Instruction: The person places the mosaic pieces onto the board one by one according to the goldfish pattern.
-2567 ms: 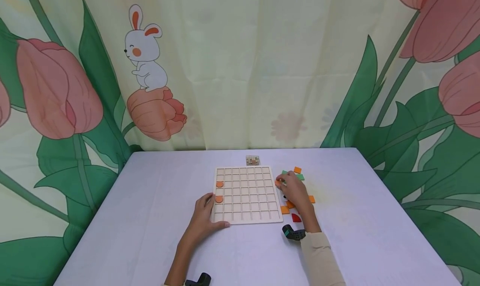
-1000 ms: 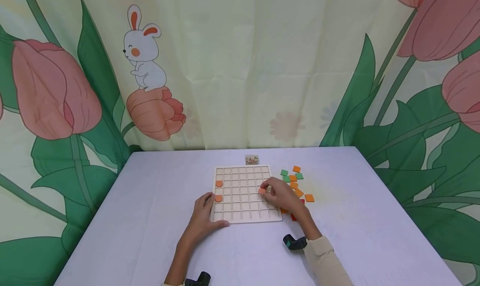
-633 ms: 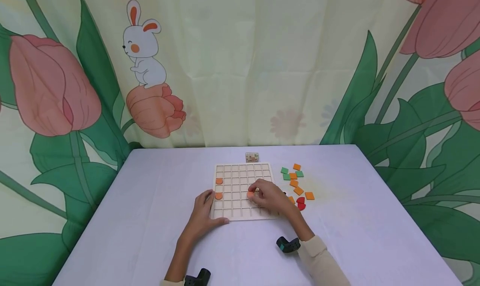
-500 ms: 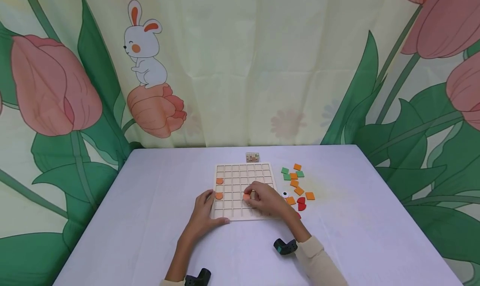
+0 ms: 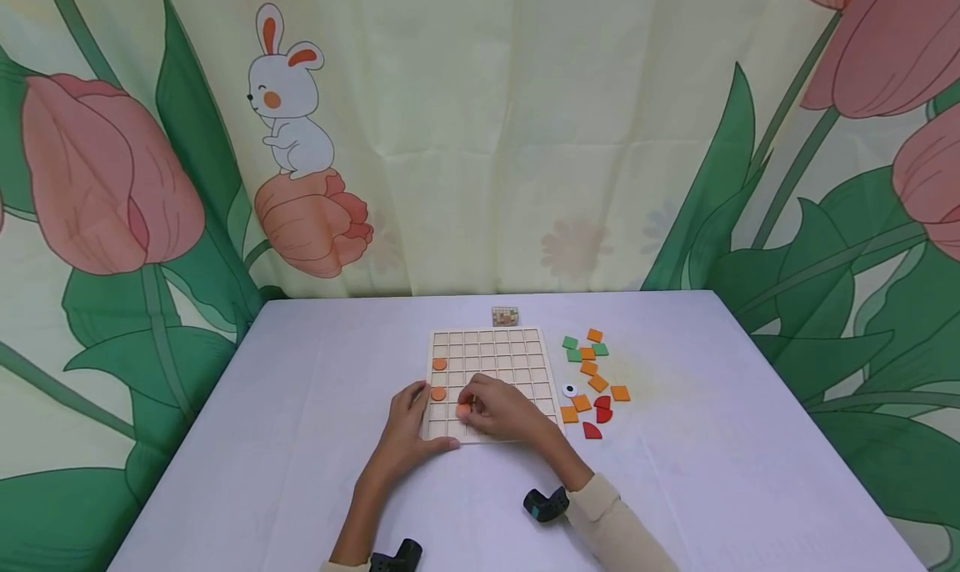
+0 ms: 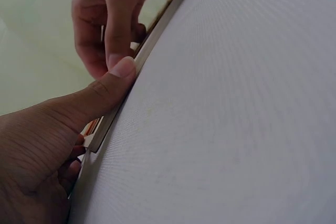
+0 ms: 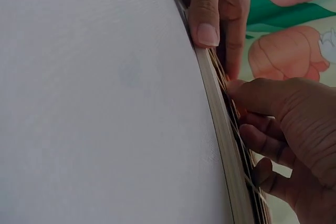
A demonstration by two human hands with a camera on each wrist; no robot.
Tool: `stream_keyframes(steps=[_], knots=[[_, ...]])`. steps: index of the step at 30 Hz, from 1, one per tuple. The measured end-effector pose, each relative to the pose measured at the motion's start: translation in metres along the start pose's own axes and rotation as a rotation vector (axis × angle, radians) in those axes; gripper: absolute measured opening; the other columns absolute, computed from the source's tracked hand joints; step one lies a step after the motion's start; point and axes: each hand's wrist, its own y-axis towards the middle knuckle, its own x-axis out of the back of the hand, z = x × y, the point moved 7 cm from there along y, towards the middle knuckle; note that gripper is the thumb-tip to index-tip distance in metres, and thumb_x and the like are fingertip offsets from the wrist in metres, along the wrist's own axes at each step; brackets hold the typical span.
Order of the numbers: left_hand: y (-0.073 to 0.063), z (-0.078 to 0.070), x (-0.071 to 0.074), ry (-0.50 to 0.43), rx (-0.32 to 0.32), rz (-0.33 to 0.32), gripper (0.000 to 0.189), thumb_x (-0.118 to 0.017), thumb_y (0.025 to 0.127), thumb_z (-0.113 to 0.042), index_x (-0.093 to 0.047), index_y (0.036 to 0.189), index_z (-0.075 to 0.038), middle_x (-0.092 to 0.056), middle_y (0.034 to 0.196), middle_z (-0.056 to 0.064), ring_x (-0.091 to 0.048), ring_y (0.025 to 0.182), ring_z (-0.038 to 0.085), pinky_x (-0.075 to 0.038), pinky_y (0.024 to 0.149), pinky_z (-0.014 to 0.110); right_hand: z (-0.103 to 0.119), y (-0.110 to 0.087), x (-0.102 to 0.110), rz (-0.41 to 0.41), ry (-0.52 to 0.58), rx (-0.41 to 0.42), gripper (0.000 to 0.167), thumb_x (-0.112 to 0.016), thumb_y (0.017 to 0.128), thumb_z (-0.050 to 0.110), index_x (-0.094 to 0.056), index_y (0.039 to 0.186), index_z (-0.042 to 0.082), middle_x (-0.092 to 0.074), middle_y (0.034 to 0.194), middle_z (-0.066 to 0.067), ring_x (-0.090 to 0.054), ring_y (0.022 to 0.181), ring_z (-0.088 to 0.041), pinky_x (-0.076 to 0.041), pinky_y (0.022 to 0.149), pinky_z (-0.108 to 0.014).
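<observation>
A pale wooden grid board lies flat on the table, with two orange discs set in cells along its left side. My left hand grips the board's near left corner, thumb along the front edge and fingers at the left edge. Over the lower left cells, my right hand pinches another orange disc between thumb and fingers. In the right wrist view the board's edge runs between both hands, and the pinched disc is mostly hidden by the fingers.
Right of the board lie loose orange squares, green squares, red quarter-round pieces and a white disc with a black dot. A small patterned card sits behind the board. A printed curtain hangs behind the table.
My right hand has picked up an orange disc from the loose pieces and carried it left across the board to the lower left cells. My left hand has stayed at the corner.
</observation>
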Motion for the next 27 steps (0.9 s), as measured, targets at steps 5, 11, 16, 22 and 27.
stream_keyframes(steps=[5, 11, 16, 22, 27], knots=[[-0.0003, -0.0003, 0.0000, -0.006, -0.006, 0.001, 0.112, -0.084, 0.066, -0.057, -0.035, 0.149, 0.001, -0.029, 0.154, 0.013, -0.023, 0.142, 0.031, -0.034, 0.111, 0.048, 0.0036, 0.0054, -0.0043, -0.016, -0.037, -0.020, 0.020, -0.070, 0.090, 0.029, -0.069, 0.105, 0.016, -0.055, 0.094, 0.007, -0.049, 0.073, -0.002, -0.043, 0.062, -0.016], [-0.0008, -0.0009, 0.0006, -0.008, -0.013, 0.002, 0.113, -0.083, 0.066, -0.059, -0.036, 0.149, 0.001, -0.030, 0.153, 0.013, -0.023, 0.141, 0.031, -0.033, 0.111, 0.048, 0.0047, 0.0082, -0.0064, -0.027, -0.061, -0.030, 0.023, -0.072, 0.089, 0.033, -0.069, 0.105, 0.017, -0.054, 0.092, 0.009, -0.048, 0.072, -0.002, -0.042, 0.061, -0.016], [-0.0010, 0.0005, -0.0002, 0.004, -0.010, -0.002, 0.114, -0.082, 0.066, -0.061, -0.035, 0.149, 0.000, -0.030, 0.153, 0.013, -0.024, 0.141, 0.032, -0.035, 0.110, 0.048, 0.0045, 0.0077, -0.0075, -0.013, -0.049, -0.047, 0.023, -0.072, 0.089, 0.034, -0.069, 0.105, 0.017, -0.055, 0.093, 0.009, -0.049, 0.073, -0.003, -0.042, 0.062, -0.016], [-0.0022, 0.0016, -0.0024, 0.018, 0.004, -0.003, 0.113, -0.082, 0.066, -0.061, -0.035, 0.150, -0.001, -0.030, 0.153, 0.012, -0.025, 0.140, 0.032, -0.037, 0.109, 0.048, 0.0049, 0.0062, -0.0079, -0.008, -0.036, -0.048, 0.022, -0.072, 0.089, 0.033, -0.068, 0.105, 0.018, -0.055, 0.093, 0.009, -0.049, 0.073, -0.002, -0.042, 0.062, -0.017], [-0.0026, -0.0008, -0.0001, 0.017, 0.010, -0.007, 0.112, -0.083, 0.066, -0.059, -0.035, 0.150, -0.001, -0.030, 0.153, 0.012, -0.025, 0.140, 0.032, -0.037, 0.109, 0.048, 0.0067, 0.0067, -0.0057, -0.021, -0.025, -0.041, 0.020, -0.072, 0.089, 0.030, -0.069, 0.104, 0.017, -0.055, 0.093, 0.008, -0.049, 0.073, -0.003, -0.043, 0.063, -0.018]])
